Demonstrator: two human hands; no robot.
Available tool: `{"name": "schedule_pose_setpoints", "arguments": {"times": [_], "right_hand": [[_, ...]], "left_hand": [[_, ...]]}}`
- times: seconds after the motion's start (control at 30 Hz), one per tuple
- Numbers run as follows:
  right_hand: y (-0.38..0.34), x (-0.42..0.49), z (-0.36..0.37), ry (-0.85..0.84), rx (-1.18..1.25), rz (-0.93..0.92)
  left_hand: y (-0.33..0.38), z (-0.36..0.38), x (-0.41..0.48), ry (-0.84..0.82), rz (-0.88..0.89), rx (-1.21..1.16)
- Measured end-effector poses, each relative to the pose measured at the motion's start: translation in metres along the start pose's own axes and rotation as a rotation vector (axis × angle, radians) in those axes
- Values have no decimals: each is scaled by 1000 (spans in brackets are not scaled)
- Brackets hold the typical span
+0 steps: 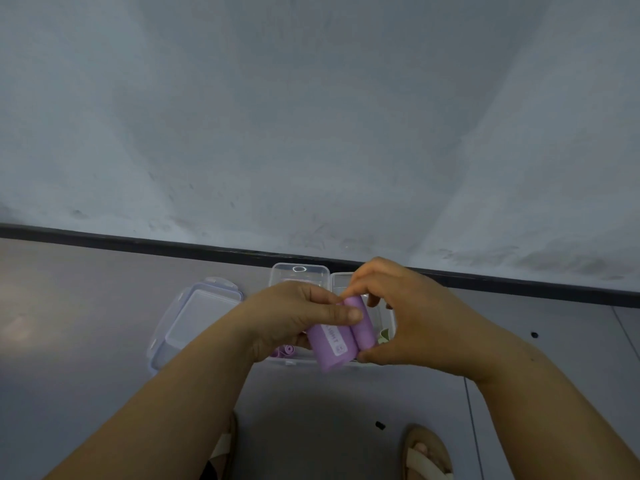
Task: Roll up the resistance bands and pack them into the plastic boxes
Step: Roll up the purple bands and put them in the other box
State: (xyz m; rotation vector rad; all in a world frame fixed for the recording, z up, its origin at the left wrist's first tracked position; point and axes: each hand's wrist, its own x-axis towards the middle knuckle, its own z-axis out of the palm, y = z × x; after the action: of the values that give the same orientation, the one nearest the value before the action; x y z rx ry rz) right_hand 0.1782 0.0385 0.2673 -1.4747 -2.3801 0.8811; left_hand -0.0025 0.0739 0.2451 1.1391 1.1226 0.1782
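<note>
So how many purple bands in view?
2. One purple rubber resistance band, partly rolled, is held by the left hand and right hand; one small purple band roll lies in the clear plastic box under the left hand. Others may be hidden.

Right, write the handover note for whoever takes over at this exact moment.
Left hand: pinches the purple band at its labelled part.
Right hand: holds the rolled part of the same band.
Both are above the open clear box on the floor.
Done: a small purple roll lies in the box; a green item is partly hidden.
Left: finish this roll, pack it, and probably close up. The clip-lock piece lies to the left.
</note>
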Motion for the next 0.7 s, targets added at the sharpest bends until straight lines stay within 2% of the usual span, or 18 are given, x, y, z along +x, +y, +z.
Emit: {"name": "schedule_pose_setpoints", "arguments": {"times": [0.17, 0.4, 0.5, 0.7], "right_hand": [[-2, 0, -2, -3, 129, 15], [-12, 0, -12, 12, 499, 85], [-12, 0, -12, -1, 572, 81], [-11, 0, -11, 37, 579, 51]], "left_hand": [[1, 0, -1, 6, 29, -58], [4, -7, -6, -176, 93, -374], [2, -10, -5, -260, 118, -413], [3, -9, -5, -286, 135, -438]]}}
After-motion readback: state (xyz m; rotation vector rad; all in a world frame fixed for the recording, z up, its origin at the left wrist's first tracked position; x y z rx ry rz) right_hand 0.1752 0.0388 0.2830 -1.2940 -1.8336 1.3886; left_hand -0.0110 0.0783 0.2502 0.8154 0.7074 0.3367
